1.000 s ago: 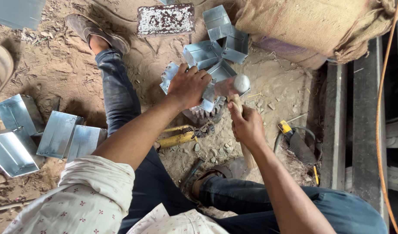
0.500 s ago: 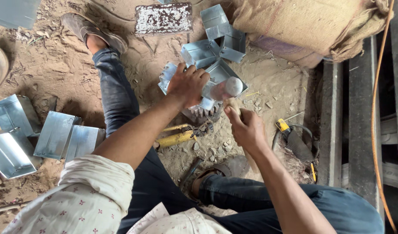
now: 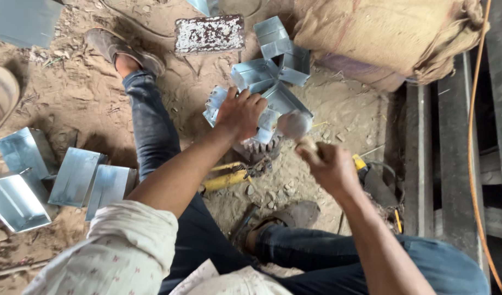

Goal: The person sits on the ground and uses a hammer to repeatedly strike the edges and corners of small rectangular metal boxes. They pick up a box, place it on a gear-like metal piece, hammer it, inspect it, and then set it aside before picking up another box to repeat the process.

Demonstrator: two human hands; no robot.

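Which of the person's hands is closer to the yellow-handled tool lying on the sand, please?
Left, narrowly. The left hand presses on the folded metal piece above the yellow-handled tool; the right hand, gripping the hammer, is off to the tool's right.

A bent piece of shiny galvanised sheet metal (image 3: 278, 104) lies on the sandy floor, pressed flat against a toothed iron block. A wooden-handled mallet with a blurred pale head (image 3: 295, 124) hangs just above its right edge.
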